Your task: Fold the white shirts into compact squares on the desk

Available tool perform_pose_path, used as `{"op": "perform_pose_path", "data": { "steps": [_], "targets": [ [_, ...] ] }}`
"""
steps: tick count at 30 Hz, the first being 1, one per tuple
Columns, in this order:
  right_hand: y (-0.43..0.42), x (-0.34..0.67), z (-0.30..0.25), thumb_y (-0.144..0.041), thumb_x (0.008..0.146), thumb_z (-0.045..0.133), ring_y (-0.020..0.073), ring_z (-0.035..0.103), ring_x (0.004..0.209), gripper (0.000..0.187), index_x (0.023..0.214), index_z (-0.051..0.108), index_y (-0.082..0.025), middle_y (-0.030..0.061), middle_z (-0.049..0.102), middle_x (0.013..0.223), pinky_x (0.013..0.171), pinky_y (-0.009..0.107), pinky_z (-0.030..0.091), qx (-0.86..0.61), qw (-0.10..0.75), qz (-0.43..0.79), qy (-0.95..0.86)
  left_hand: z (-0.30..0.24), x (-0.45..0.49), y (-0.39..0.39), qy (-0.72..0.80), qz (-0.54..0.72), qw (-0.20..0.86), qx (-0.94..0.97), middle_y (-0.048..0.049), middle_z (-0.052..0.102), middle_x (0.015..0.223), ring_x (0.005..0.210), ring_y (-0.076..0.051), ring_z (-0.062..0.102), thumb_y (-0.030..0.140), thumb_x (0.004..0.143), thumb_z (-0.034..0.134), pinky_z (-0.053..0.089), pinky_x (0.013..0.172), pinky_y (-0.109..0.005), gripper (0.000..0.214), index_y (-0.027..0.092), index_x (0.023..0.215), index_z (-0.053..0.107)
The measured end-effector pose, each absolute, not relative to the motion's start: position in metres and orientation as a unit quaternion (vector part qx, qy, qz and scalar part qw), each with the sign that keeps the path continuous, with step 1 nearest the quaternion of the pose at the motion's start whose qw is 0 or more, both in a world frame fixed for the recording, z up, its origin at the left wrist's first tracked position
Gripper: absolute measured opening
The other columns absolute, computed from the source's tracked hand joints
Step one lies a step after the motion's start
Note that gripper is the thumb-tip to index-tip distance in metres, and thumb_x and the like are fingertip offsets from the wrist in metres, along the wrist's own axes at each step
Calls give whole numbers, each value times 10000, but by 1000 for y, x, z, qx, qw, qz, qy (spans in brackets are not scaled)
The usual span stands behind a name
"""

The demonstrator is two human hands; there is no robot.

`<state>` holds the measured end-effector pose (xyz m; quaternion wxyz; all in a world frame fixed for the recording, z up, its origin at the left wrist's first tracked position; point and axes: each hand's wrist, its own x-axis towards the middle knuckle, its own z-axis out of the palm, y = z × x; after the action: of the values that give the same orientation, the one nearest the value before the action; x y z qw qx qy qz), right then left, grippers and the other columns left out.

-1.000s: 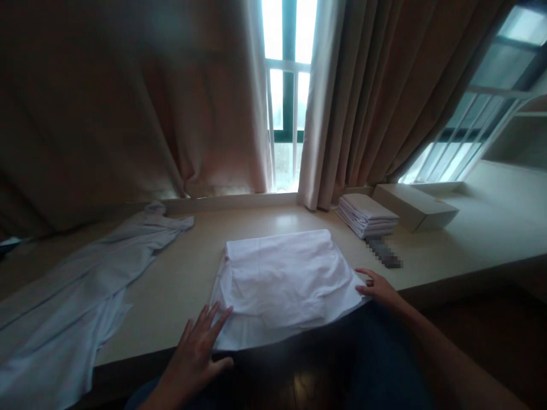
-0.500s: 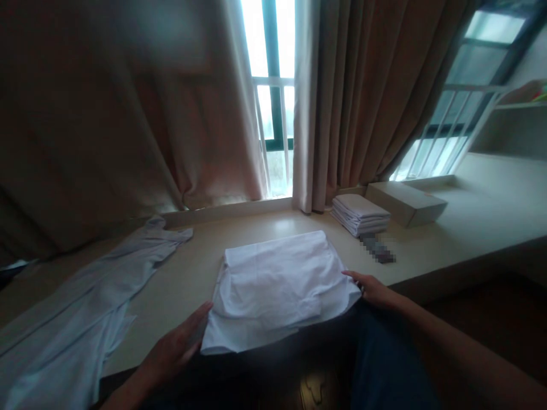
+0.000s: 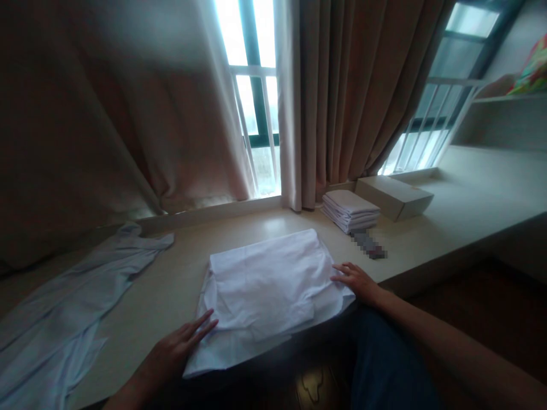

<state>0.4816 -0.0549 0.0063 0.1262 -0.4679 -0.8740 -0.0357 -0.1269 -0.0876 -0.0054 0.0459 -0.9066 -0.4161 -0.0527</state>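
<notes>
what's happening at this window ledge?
A person's bare left hand and right hand rest at opposite sides of a folded, slightly wrinkled white cloth on the pale, smooth ledge. A neat stack of folded white cloth sits beyond the right hand, beside a pale rectangular box. A long, rumpled whitish cloth lies left.

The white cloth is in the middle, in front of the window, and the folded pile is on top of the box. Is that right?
Not quite: the folded pile isn't on top of the box. The head view shows it beside the box. The white cloth is where you said.
</notes>
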Motion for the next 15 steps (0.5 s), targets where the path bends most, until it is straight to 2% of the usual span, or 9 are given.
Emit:
{"op": "perform_pose_path", "data": {
  "steps": [5, 8, 12, 15],
  "targets": [
    [-46, 482, 2, -175, 852, 593, 259, 481, 1209, 303, 1122, 691, -271, 61, 570, 1339, 999, 411, 399, -443, 146, -1, -885, -14, -132, -81, -395, -60, 48, -915, 9, 425, 1470, 1239, -192, 536, 83, 847, 397, 464, 1016, -315, 649, 374, 1427, 378],
    [-45, 483, 1, -233, 845, 617, 250, 523, 1165, 257, 1088, 701, -247, 74, 612, 1283, 988, 397, 414, -446, 182, 32, -876, -19, -131, -83, -414, -75, 38, -906, 34, 489, 1425, 1224, -202, 548, 102, 848, 411, 479, 1002, -343, 601, 399, 1368, 469],
    [-44, 486, 1, -266, 837, 624, 242, 557, 1126, 228, 1046, 711, -240, 80, 648, 1225, 962, 393, 430, -450, 207, 75, -865, -16, -119, -87, -474, -143, -43, -868, -6, 600, 1320, 1180, -210, 562, 216, 867, 469, 493, 978, -346, 402, 315, 1221, 631],
    [-44, 488, 0, -265, 825, 632, 241, 564, 1124, 209, 1015, 717, -243, 76, 660, 1206, 957, 395, 429, -454, 211, 93, -861, -11, -110, -88, -516, -176, -101, -832, -27, 655, 1224, 1092, -204, 591, 311, 877, 482, 522, 910, -322, 329, 282, 1145, 670]
  ]
}}
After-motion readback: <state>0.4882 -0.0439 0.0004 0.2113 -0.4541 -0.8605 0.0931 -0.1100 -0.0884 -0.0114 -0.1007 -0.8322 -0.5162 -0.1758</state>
